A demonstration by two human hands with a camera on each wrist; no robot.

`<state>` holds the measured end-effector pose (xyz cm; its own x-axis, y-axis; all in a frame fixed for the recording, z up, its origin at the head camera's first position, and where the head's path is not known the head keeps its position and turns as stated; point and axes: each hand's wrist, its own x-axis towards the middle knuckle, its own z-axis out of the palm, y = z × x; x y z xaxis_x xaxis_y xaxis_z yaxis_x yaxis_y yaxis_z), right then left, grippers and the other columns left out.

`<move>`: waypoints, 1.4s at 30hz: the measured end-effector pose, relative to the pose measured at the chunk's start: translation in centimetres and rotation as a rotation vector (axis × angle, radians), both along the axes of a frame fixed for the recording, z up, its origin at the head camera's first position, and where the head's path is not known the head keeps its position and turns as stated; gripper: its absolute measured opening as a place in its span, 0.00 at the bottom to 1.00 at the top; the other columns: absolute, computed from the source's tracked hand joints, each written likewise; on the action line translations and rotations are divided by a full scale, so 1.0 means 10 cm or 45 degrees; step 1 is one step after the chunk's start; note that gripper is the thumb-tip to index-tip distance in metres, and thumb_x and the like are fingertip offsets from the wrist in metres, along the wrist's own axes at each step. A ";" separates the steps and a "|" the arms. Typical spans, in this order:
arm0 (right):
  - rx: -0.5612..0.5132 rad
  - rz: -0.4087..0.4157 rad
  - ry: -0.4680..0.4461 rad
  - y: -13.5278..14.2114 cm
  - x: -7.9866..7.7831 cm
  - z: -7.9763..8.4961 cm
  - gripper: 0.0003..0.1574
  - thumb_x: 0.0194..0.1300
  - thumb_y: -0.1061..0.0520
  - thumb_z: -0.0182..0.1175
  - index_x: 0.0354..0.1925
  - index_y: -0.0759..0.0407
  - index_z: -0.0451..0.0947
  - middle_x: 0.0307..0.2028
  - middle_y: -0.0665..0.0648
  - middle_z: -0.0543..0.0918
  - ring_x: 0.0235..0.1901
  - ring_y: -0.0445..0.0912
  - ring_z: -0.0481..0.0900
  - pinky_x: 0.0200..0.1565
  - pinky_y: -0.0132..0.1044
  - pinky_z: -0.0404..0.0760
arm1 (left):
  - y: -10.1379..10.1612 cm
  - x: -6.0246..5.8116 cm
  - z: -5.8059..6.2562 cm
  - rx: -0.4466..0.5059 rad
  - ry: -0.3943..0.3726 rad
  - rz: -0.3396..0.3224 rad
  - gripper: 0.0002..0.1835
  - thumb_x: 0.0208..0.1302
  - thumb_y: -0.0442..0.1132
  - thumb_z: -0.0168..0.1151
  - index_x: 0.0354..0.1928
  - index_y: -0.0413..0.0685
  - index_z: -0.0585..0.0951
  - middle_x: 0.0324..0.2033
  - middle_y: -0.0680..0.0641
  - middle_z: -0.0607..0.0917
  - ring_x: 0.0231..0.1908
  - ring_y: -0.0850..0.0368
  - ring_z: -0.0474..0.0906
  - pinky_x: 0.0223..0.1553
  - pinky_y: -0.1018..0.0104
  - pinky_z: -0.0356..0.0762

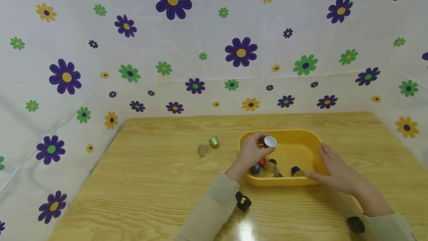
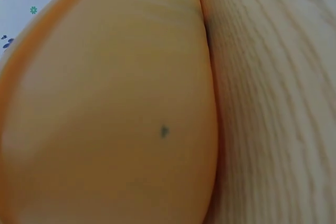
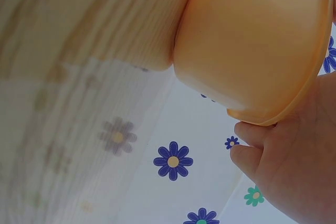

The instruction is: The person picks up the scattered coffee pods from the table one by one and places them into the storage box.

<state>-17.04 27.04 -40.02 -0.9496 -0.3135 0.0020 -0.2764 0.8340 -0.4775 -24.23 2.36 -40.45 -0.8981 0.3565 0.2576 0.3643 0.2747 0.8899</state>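
Observation:
My left hand pinches a coffee capsule between thumb and fingers, over the left part of a yellow tray. The capsule's silvery-white lid faces up and toward me. Against the tray's right rim rests my right hand, fingers extended along the outside and thumb over the front edge. In the right wrist view, fingertips of that hand touch just below the rim. Inside the tray lie a red capsule, a dark blue capsule, a black-and-gold capsule and others.
On the wooden table, left of the tray, two green capsules lie close together. A flower-printed cloth hangs behind and beside the table. The tray's outer wall fills much of the left wrist view. Black devices are on both wrists.

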 end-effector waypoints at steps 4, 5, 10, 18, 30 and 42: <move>-0.019 0.005 -0.007 -0.01 0.01 0.00 0.60 0.56 0.38 0.56 0.62 0.79 0.39 0.63 0.76 0.38 0.61 0.69 0.37 0.55 0.64 0.44 | 0.01 -0.02 0.00 -0.030 -0.010 0.019 0.20 0.51 0.34 0.65 0.48 0.38 0.75 0.39 0.45 0.79 0.39 0.59 0.77 0.39 0.75 0.74; -0.021 0.006 -0.007 -0.01 0.01 0.00 0.60 0.56 0.38 0.56 0.62 0.79 0.39 0.63 0.76 0.38 0.61 0.69 0.37 0.55 0.64 0.44 | 0.01 -0.02 -0.01 -0.040 -0.012 0.022 0.20 0.51 0.34 0.65 0.48 0.38 0.75 0.39 0.45 0.79 0.39 0.59 0.77 0.39 0.75 0.74; -0.020 0.013 0.006 -0.01 0.02 -0.02 0.59 0.56 0.39 0.56 0.62 0.79 0.40 0.63 0.76 0.39 0.61 0.69 0.37 0.55 0.64 0.44 | 0.02 -0.02 0.00 -0.075 0.008 0.033 0.20 0.51 0.34 0.65 0.47 0.39 0.75 0.39 0.45 0.80 0.39 0.58 0.77 0.39 0.75 0.74; -0.009 0.011 0.017 -0.01 0.02 -0.03 0.59 0.55 0.39 0.57 0.62 0.79 0.41 0.63 0.76 0.40 0.61 0.69 0.39 0.55 0.64 0.46 | 0.02 -0.06 -0.01 -0.070 0.012 0.039 0.20 0.51 0.34 0.65 0.48 0.40 0.75 0.40 0.45 0.79 0.41 0.57 0.77 0.40 0.75 0.74; 0.001 -0.002 0.017 -0.01 0.01 -0.02 0.60 0.55 0.38 0.57 0.62 0.79 0.41 0.63 0.76 0.40 0.60 0.69 0.39 0.54 0.65 0.46 | 0.03 -0.06 0.01 -0.065 0.044 0.037 0.20 0.51 0.33 0.65 0.47 0.38 0.75 0.40 0.44 0.79 0.41 0.56 0.77 0.40 0.73 0.74; -0.002 0.007 0.025 0.00 0.01 -0.01 0.59 0.55 0.39 0.57 0.62 0.80 0.41 0.63 0.76 0.40 0.61 0.69 0.38 0.56 0.64 0.44 | 0.03 -0.07 0.02 -0.089 0.041 0.034 0.21 0.52 0.34 0.65 0.49 0.35 0.73 0.40 0.44 0.79 0.41 0.56 0.77 0.39 0.74 0.74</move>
